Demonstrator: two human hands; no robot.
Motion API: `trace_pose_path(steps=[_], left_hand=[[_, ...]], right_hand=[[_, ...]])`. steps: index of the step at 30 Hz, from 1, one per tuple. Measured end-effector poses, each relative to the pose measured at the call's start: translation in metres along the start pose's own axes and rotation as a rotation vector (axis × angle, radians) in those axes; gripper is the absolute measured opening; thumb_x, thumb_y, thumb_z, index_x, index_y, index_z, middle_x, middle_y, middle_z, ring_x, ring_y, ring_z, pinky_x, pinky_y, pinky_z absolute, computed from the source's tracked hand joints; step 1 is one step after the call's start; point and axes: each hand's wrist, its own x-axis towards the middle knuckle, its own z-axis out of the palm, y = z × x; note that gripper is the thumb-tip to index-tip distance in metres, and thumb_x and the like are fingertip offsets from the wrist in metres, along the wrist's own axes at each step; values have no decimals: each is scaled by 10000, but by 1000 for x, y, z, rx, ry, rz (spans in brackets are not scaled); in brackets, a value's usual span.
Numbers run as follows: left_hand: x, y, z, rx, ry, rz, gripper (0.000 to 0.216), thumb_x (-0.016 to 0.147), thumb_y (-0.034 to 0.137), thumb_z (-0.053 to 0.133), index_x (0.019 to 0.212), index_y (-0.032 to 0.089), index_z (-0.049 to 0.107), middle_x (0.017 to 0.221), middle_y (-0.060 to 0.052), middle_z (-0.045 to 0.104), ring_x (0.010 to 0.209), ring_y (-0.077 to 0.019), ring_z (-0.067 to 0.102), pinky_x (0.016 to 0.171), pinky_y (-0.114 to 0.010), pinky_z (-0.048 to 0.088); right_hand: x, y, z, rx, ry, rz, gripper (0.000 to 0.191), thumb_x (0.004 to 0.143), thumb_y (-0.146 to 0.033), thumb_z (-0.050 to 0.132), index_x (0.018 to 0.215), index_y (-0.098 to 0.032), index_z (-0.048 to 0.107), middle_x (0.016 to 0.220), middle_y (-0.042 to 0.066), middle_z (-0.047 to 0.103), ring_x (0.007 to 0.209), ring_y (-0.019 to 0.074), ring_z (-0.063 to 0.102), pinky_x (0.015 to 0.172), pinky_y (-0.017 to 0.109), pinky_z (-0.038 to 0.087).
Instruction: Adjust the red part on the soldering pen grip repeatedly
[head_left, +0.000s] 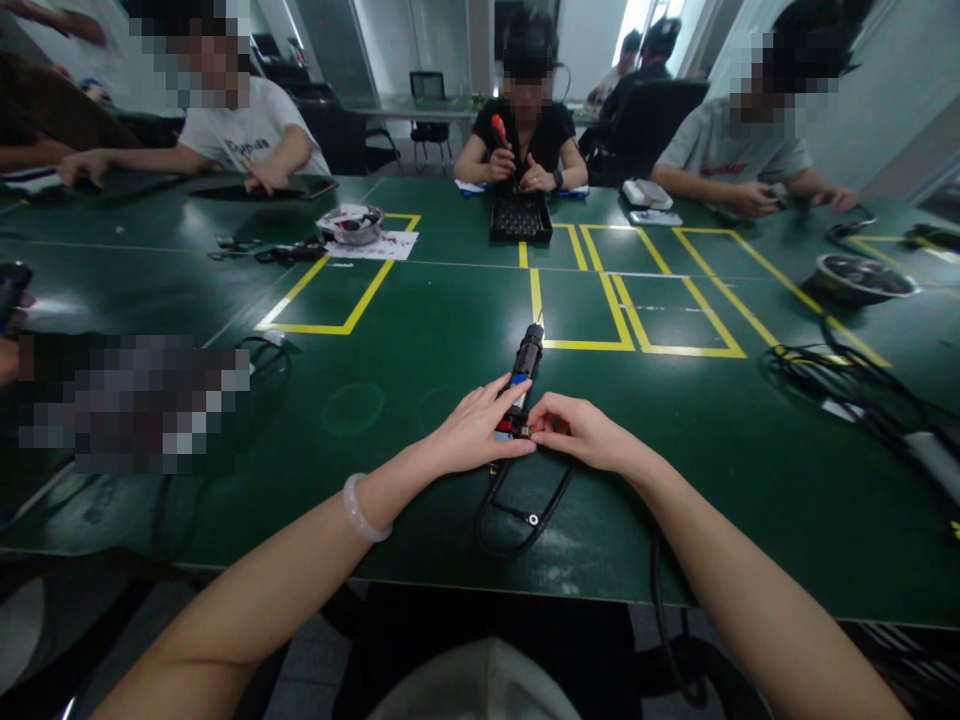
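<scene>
Slim black cylindrical tool with blue and red sections (529, 350), tip toward one o'clock

The tool lies on the smooth dark-green bench (435, 530), near the middle of its near side; it looks rigid and of modest weight, its rounded barrel probably inclined to roll, so mid-barrel seems the sound place to take hold; the thin tip looks easily bent, and the flexible black rubbery cord (504, 553), looping toward six o'clock, could tug at it.

The bare left hand (476, 425) reaches in from eight o'clock, a milky-white bracelet (364, 512) on its wrist; its fingers lie extended across the barrel, though I cannot tell how firmly they grip; the bare right hand (589, 432) comes from four o'clock, fingers curled, thumb and forefinger pinching a small orange piece (533, 430) beside the tool's red section.
</scene>
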Motion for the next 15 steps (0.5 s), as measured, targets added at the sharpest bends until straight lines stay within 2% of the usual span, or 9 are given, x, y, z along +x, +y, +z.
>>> trace_pose_path(steps=[5,8,12,15], left_hand=[[-1,1,0,43,-9,-3,896,844,634,552,1561,217,214,1592,-182,202,1438,-341,253,1133,-478,246],[-3,4,0,127,28,-27,882,824,684,539,1550,274,253,1544,-158,304,1368,-350,348,1080,-481,312],[-6,11,-2,276,89,-81,856,781,761,516,1509,344,344,1282,-123,510,1110,-316,527,917,-436,428],[-6,16,-3,337,86,-105,882,767,793,490,1514,351,334,1107,-108,528,985,-295,570,838,-405,458]], right_hand=[[0,-2,-2,-73,19,27,119,852,-262,653,866,-179,569,732,-19,529,630,119,485,577,237,374],[0,-1,1,34,-13,77,137,868,-280,627,868,-184,529,641,-57,465,564,103,425,542,229,329],[0,1,8,197,-44,90,144,882,-290,603,865,-182,509,669,-45,492,595,106,457,554,225,345],[0,2,12,246,-46,64,99,890,-250,573,921,-183,506,696,-42,493,615,108,463,574,226,361]])
